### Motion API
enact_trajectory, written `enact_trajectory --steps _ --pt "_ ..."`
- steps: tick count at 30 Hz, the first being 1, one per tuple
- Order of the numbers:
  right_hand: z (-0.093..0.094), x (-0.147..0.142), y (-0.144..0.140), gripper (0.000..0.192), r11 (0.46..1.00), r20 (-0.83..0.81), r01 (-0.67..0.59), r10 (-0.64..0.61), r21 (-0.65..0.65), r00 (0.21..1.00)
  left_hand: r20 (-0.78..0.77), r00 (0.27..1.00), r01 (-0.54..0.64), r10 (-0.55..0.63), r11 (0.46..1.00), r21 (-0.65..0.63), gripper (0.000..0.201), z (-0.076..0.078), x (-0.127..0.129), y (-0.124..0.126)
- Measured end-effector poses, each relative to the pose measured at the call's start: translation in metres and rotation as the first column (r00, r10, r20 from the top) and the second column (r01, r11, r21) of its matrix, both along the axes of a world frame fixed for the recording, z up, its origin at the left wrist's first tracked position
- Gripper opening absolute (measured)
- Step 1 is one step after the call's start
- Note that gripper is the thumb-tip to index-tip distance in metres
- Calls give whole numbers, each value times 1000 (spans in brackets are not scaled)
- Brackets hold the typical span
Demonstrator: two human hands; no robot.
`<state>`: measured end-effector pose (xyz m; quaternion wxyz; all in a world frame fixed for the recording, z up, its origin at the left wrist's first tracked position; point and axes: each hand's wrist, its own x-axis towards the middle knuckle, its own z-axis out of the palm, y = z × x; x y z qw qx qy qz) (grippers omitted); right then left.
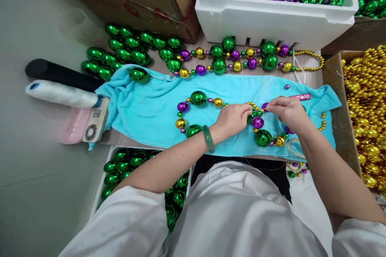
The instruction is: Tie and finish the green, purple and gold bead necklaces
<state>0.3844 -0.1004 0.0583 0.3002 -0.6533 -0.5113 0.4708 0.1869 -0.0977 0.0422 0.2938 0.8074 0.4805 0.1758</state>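
Left hand (233, 118) and right hand (286, 111): close together over the middle of the turquoise towel (141, 108), fingertips of each pinched on the bead strand (196, 114) at a run of small gold beads, with a thin thread seeming to pass between them; both hands closed on the strand, not on each other. A green bangle (208, 139) sits on the left wrist. Step in hand, by judgement: threading or knotting at the open join of the strand; the next move would call for a steady pinch from the left hand while the right draws the thread taut, since the beads are round and roll freely. Bead strand: large green, purple and gold balls laid in a loop on the towel, long axis running left to right along the towel's length, the loop's closed bend toward the towel's left half and its worked ends under the hands. Beyond, along the towel's far edge: two finished strands (241, 58) lying parallel, also left to right. Far-left corner: loose green balls (126, 48). Behind: white foam box (271, 20) of gold, purple and green beads. Right edge: cardboard box of gold beads (366, 116). Left of towel: white thread spool (60, 93) and a black tube (57, 73).
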Motion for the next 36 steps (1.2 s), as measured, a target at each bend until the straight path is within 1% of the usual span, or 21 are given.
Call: enact_trajectory --steps 1,2,3,5,7,8,9,10,12,14,15,17,20,22,23,24,26,28,30,32,36 --pt "1 -1 -1 21 1000 22 1 -2 15 1000 -63 998 33 -27 995 96 23 2 -2 0" --pt "3 -1 -2 21 999 46 2 -4 33 999 -128 991 73 -47 976 204 24 3 -4 0" --pt "6 -2 -4 21 999 71 1 -5 54 997 -185 981 111 -53 942 318 24 5 -6 1" --pt "13 -4 -6 21 995 122 -16 4 99 993 -254 966 177 -42 826 535 26 9 -11 5" --pt "22 -8 -8 21 989 174 -44 19 141 985 -254 966 212 -44 692 690 25 12 -15 12" --pt "27 -11 -8 20 986 200 -59 27 158 979 -241 968 225 -63 640 735 25 13 -16 16" --pt "32 -14 -8 19 982 225 -73 33 172 974 -229 969 241 -98 602 761 25 14 -17 21" --pt "37 -16 -7 18 979 247 -88 40 185 968 -216 966 258 -141 578 774 25 14 -18 27" --pt "44 -22 -6 17 969 284 -115 50 217 958 -185 957 283 -225 561 778 26 14 -16 37" --pt "48 -25 -4 18 960 302 -127 47 250 952 -133 950 279 -282 578 766 25 13 -13 45" --pt "48 -26 -3 19 956 304 -124 39 266 952 -99 951 266 -295 606 750 24 13 -11 48" --pt "47 -27 -2 21 953 298 -102 13 284 955 -20 958 220 -286 692 687 23 14 -7 50" --pt "44 -27 -1 23 962 282 -70 -8 265 960 58 970 172 -236 837 520 24 18 -1 47" --pt "43 -28 0 21 968 271 -66 -2 242 962 116 976 118 -183 899 422 24 21 0 42" --pt "43 -28 0 20 970 262 -63 -1 234 965 161 977 64 -137 918 392 24 23 1 40" --pt "43 -28 1 20 973 248 -55 -3 224 969 216 973 -9 -78 927 374 25 23 1 37" --pt "44 -29 2 18 983 193 -18 -19 185 981 314 948 -168 55 924 345 28 22 0 32" --pt "44 -29 3 18 992 109 29 -42 125 993 355 924 -259 140 914 313 30 19 -1 28" --pt "42 -29 3 18 996 25 59 -61 68 998 332 932 -249 148 925 286 32 15 -1 22" --pt "40 -28 3 17 996 -32 80 -78 36 996 297 946 -223 131 928 299 32 13 -1 15" --pt "33 -26 1 18 991 -89 133 -130 31 988 266 950 -264 165 880 395 25 18 2 1"
